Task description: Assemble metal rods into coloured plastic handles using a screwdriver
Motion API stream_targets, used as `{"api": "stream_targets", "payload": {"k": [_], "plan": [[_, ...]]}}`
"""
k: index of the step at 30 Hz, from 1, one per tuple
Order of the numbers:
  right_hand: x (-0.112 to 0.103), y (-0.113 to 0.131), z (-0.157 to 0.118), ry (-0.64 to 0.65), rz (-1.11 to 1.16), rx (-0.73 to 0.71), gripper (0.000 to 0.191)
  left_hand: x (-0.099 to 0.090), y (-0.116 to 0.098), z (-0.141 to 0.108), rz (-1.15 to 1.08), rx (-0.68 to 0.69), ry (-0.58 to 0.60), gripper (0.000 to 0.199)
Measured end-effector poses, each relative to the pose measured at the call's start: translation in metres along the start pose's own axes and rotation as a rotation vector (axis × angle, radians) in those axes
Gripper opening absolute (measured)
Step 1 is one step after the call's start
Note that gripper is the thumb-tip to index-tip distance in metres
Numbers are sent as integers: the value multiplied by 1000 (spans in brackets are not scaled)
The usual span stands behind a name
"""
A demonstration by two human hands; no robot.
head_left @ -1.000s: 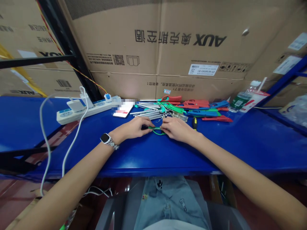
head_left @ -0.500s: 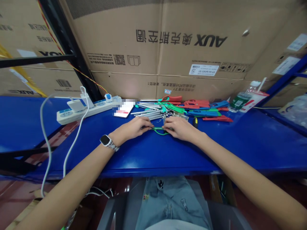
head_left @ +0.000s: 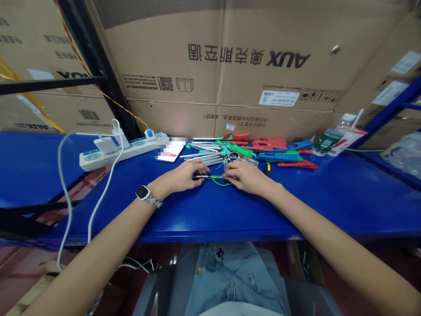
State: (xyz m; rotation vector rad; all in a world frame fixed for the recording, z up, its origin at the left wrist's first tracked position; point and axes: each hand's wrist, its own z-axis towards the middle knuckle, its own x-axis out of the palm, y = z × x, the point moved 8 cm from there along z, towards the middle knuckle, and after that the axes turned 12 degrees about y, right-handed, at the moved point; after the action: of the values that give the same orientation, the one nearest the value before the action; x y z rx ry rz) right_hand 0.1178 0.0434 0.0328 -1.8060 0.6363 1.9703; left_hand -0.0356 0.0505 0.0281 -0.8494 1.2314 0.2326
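Note:
A green stick lighter (head_left: 217, 177) lies low over the blue tabletop between my hands, its looped handle part toward the right and a thin metal tube toward the left. My left hand (head_left: 189, 173), with a watch on the wrist, has the metal tube between thumb and fingers. My right hand (head_left: 246, 175) pinches the green handle end, and its fingers partly hide it. Just beyond my hands is a pile of metal lighter tubes (head_left: 207, 156) with small wires and clear pieces. Red lighter casings (head_left: 268, 143) and blue lighter casings (head_left: 279, 155) lie behind to the right.
A black-and-yellow tool handle (head_left: 267, 169) lies by my right hand. A phone (head_left: 171, 149) and a white power strip (head_left: 131, 149) with cables are on the left. A bottle (head_left: 329, 138) and a cup (head_left: 348, 139) stand right. A large cardboard box (head_left: 243, 92) backs the table.
My left fingers have shifted slightly left along the lighter and loosened a little, showing more of the metal tube. My right hand stays nearly in place.

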Motion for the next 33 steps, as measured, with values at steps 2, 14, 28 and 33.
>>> {"api": "stream_targets", "payload": {"k": [2, 14, 28, 33], "plan": [[1, -1, 0, -4, 1, -2, 18, 0, 2, 0, 17, -6, 15, 25], [2, -1, 0, -1, -6, 0, 17, 7, -5, 1, 111, 37, 73, 30], [2, -1, 0, -2, 0, 5, 17, 6, -11, 4, 124, 63, 30, 21], [2, -1, 0, -3, -4, 9, 17, 6, -10, 5, 156, 66, 45, 21]]}}
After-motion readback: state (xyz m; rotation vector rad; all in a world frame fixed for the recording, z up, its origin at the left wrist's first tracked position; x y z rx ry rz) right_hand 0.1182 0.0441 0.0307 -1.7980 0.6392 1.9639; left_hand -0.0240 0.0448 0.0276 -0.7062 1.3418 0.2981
